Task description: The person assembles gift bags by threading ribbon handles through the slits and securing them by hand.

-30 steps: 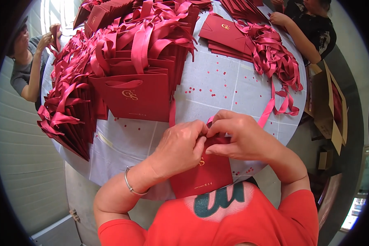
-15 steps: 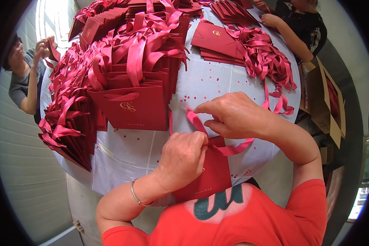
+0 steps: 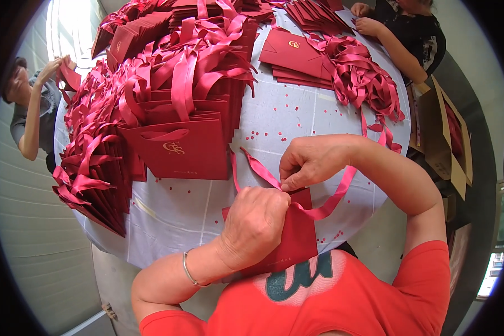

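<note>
One red bag [image 3: 298, 235] at 5 o'clock of view. My left hand [image 3: 255, 219] clamps its top edge, fingertips hidden; my right hand [image 3: 309, 165] seems to pinch pink ribbon [image 3: 321, 213] there. Step: ribbon work, by look. Next move likely calls for steady left, fine right. From bag: table [image 3: 176, 227] edge close, 6; open cloth, 12; standing bags [image 3: 199, 159] crowd 10.

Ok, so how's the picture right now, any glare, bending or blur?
In the head view, glare whitens the wall at upper left; in the head view, the wall's seams curve and black fills the corners, fisheye-style; in the head view, the ribbon and bag look fairly sharp, without obvious motion blur.
</note>
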A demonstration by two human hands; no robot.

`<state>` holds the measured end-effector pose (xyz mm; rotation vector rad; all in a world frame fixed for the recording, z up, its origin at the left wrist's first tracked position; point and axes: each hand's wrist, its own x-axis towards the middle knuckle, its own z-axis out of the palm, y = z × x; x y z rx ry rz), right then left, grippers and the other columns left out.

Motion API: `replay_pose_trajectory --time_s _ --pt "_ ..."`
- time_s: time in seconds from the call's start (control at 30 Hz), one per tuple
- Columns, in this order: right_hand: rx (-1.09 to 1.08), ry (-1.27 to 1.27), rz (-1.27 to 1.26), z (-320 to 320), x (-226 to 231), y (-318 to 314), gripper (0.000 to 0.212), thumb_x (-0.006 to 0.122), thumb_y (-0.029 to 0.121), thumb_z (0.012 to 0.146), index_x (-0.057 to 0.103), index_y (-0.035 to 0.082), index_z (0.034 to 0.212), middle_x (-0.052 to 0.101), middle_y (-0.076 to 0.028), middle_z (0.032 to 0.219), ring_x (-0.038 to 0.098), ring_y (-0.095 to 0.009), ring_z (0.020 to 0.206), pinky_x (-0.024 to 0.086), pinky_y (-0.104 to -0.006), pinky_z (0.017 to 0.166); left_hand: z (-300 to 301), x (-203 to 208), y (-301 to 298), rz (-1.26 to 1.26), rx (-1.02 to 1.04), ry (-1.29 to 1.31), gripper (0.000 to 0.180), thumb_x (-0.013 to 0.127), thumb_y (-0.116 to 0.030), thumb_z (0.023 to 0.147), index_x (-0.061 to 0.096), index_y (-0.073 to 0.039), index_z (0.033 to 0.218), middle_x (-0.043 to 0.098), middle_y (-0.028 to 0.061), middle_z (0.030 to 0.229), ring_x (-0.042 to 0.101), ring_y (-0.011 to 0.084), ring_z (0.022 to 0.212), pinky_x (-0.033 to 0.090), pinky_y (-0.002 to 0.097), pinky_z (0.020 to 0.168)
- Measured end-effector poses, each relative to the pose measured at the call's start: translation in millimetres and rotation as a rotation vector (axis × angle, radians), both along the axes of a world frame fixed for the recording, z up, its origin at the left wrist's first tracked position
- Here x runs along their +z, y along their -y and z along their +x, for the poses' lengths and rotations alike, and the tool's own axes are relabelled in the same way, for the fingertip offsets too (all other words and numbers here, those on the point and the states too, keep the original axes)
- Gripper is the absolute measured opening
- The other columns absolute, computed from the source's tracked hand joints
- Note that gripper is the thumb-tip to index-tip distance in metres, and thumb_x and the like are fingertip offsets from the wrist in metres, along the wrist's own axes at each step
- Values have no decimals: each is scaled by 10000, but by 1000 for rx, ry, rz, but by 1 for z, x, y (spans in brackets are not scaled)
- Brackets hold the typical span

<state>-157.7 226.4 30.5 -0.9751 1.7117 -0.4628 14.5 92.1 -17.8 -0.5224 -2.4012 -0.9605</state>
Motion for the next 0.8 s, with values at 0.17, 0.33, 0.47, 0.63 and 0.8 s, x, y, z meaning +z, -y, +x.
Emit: replay_pose_trajectory --time_s 0.17,0.33,0.47,0.63,0.8 --pt "129 8 90 -1 -1 14 294 682 291 929 699 -3 915 629 -19 711 533 -115 659 453 -315 611 0 -4 0 -130 -25 -109 136 611 -39 808 559 -8 930 600 111 844 569 239 734 428 368 673" --pt "179 -4 103 0 0 17 282 695 283 912 707 3 872 608 -6 673 517 -103 640 437 -305 596 3 -1 -1 -171 -14 -132 146 617 -55 805 562 -9 931 608 116 865 570 230 742 425 361 661" --pt "166 133 127 -2 -1 16 283 705 293 876 731 12 848 628 -16 690 555 -121 685 456 -313 662 6 2 -2 -225 2 -156 148 625 -64 793 561 -18 918 606 114 864 562 216 719 419 354 645" --pt "32 265 85 0 -10 10 234 734 246 852 730 14 821 621 22 689 534 -93 669 437 -290 642 5 1 -3 -222 13 -176 137 626 -62 791 560 -23 905 608 117 862 564 217 712 421 349 637" --pt "-42 431 91 -2 -24 5 199 747 216 836 720 19 828 606 38 685 504 -79 643 404 -272 613 4 1 -4 -149 17 -152 126 620 -44 796 560 -18 904 614 118 857 575 238 721 445 362 636"
